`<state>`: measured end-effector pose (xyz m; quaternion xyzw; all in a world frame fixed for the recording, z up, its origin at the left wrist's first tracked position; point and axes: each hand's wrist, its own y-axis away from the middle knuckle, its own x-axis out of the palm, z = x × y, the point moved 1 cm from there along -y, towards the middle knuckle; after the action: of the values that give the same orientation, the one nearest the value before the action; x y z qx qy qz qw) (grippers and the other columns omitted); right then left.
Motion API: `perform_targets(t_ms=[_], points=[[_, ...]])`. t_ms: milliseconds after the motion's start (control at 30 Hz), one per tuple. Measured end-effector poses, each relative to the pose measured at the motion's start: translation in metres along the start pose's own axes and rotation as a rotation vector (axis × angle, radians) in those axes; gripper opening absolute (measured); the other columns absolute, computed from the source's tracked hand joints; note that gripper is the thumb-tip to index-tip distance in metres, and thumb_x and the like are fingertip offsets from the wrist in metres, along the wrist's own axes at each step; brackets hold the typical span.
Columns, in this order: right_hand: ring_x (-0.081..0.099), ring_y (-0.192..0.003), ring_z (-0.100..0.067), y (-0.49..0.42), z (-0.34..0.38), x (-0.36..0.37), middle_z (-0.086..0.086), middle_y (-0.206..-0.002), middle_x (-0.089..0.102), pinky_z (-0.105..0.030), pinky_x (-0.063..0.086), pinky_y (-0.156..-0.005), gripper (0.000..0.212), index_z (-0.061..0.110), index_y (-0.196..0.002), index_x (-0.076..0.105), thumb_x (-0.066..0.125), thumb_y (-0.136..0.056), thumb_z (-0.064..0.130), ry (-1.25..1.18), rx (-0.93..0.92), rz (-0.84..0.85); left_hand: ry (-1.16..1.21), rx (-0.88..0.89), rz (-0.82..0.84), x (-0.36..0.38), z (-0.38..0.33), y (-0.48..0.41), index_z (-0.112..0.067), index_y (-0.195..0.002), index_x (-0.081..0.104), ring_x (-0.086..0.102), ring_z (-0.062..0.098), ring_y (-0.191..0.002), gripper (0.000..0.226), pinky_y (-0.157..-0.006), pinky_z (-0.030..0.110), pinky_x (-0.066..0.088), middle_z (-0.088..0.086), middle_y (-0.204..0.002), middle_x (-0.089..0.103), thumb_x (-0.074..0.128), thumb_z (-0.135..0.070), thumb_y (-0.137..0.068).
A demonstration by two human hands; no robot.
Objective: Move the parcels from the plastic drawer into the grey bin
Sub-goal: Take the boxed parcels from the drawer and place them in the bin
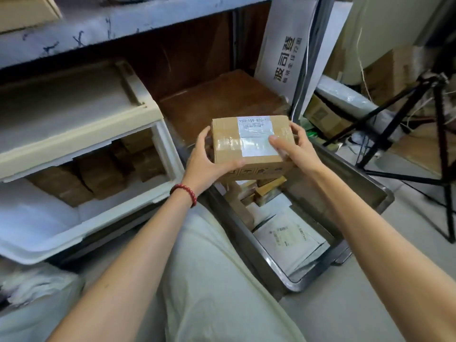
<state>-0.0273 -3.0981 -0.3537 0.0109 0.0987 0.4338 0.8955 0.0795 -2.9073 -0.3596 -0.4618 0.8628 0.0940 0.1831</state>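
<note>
A brown cardboard parcel (229, 146) with a white shipping label is held in both hands above the far end of the grey bin (357, 183). My left hand (209, 161) grips its left side and underside, a red bead bracelet on the wrist. My right hand (293, 146) clasps its right side, thumb on the label. Inside the bin lie small brown boxes (266, 191) and white mailer bags (288, 238). On the left, the pulled-out cream plastic drawer (170, 154) holds several brown parcels (98, 174) and a white bag (32, 218).
A grey metal shelf (123, 16) runs overhead, with a brown board (217, 99) behind the bin. A white printed bag (286, 50) leans at the back. A black tripod (439, 134) stands at the right. My knee in pale trousers (209, 267) fills the foreground.
</note>
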Motion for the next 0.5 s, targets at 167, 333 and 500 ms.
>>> perform_targets(t_ms=[167,333,500], points=[[0.050,-0.106,-0.011,-0.003,-0.041,-0.029,0.006,-0.125,0.049,-0.011,0.041,-0.067,0.065,0.022,-0.144,0.037,0.066,-0.088,0.038,0.054,0.129,-0.045,-0.013,-0.113,0.127,0.047,0.011,-0.019,-0.035,-0.148,0.013,0.039,0.020,-0.133,0.097,-0.107,0.043,0.035,-0.002,-0.148,0.038,0.071,-0.058,-0.074],[0.057,-0.104,-0.013,-0.002,-0.079,-0.051,0.005,-0.121,0.056,-0.025,0.048,-0.081,0.066,0.026,-0.136,0.041,0.073,-0.082,0.043,0.044,0.233,-0.153,-0.041,-0.131,0.186,0.083,0.025,-0.032,-0.034,-0.145,0.023,0.048,0.017,-0.118,0.079,-0.093,0.034,0.045,-0.007,-0.132,0.044,0.070,-0.046,-0.081],[0.051,-0.107,-0.014,-0.006,-0.104,-0.071,0.010,-0.115,0.053,-0.028,0.038,-0.090,0.058,0.028,-0.135,0.042,0.068,-0.085,0.043,0.152,0.274,-0.229,-0.077,-0.165,0.251,0.116,0.039,-0.044,-0.026,-0.124,0.036,0.052,0.013,-0.102,0.060,-0.084,0.035,0.053,-0.005,-0.118,0.050,0.074,-0.041,-0.079]])
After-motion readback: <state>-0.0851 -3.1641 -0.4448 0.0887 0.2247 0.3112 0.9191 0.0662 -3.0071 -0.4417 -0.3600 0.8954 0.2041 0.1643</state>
